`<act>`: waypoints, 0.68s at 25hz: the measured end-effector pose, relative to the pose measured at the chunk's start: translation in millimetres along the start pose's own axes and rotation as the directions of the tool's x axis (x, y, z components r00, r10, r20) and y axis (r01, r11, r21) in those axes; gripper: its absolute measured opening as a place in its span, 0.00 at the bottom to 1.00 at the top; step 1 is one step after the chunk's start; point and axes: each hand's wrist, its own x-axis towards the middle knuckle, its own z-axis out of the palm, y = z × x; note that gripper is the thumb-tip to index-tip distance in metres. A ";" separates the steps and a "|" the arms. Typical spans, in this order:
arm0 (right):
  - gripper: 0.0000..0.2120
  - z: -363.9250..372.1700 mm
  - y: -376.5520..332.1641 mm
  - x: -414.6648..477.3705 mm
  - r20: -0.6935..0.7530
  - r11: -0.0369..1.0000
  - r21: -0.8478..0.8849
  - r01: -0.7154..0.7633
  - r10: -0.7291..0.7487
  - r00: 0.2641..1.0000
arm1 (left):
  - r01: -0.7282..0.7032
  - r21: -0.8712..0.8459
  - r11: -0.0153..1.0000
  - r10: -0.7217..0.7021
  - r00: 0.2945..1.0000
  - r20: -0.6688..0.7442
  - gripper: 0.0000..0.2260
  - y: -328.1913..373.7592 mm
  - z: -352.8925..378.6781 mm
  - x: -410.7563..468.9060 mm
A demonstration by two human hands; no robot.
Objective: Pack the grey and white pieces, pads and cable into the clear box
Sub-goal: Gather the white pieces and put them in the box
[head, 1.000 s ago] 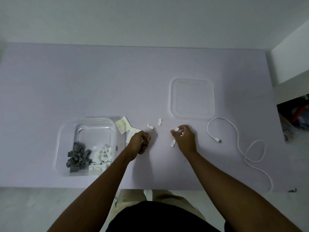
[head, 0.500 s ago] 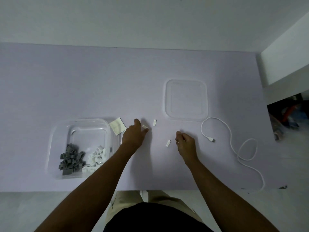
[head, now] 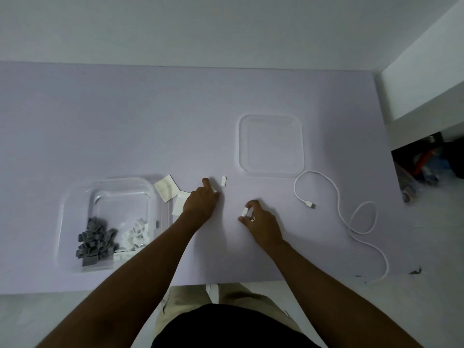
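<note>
Head: lilac table (head: 130, 126), wall (head: 226, 26), clear box (head: 120, 204)

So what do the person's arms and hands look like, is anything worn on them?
No gloves on the left hand or right hand, and the left arm and right arm are bare to the picture's edge: no sleeves, no watch. A pale glint on a right-hand finger might be a ring; too small to tell. Below show a black top and beige trousers.

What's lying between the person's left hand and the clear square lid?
In the head view, one small white piece lies on the table between left hand and clear square lid.
</note>
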 end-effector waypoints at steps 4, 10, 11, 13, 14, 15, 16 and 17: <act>0.10 -8.5 -12.6 4.4 0.148 0.718 0.630 -0.297 0.265 0.953 | 0.087 -0.453 0.887 -0.051 0.994 0.092 0.18 -1.6 -7.0 -5.7; 0.13 -26.3 -43.5 12.3 0.374 0.287 0.856 -0.430 0.231 0.898 | 0.037 -0.548 0.836 -0.021 0.999 0.034 0.16 -14.5 -12.6 -22.8; 0.15 -20.9 -49.2 17.1 0.295 0.429 0.817 -0.384 0.261 0.919 | 0.034 -0.560 0.828 -0.025 0.999 0.023 0.16 -15.7 -15.4 -25.7; 0.18 -8.1 -59.5 29.6 0.013 0.742 0.642 -0.192 0.240 0.971 | 0.036 -0.590 0.807 -0.041 0.999 0.006 0.15 -19.5 -22.4 -31.2; 0.17 -1.9 -60.4 36.8 -0.120 0.853 0.515 -0.088 0.173 0.978 | 0.037 -0.597 0.801 -0.049 0.999 -0.004 0.14 -21.0 -25.9 -34.3; 0.13 4.0 -61.4 44.4 -0.178 0.913 0.409 0.000 0.080 0.981 | 0.041 -0.591 0.806 -0.062 0.998 -0.015 0.14 -23.9 -30.3 -37.6; 0.11 6.1 -61.9 51.3 -0.165 0.946 0.318 0.063 -0.011 0.986 | 0.041 -0.576 0.816 -0.066 0.998 -0.021 0.13 -25.7 -34.5 -41.4; 0.13 8.2 -62.0 59.1 -0.104 0.965 0.238 0.110 -0.087 0.991 | 0.046 -0.563 0.825 -0.071 0.997 -0.023 0.14 -28.3 -39.1 -45.2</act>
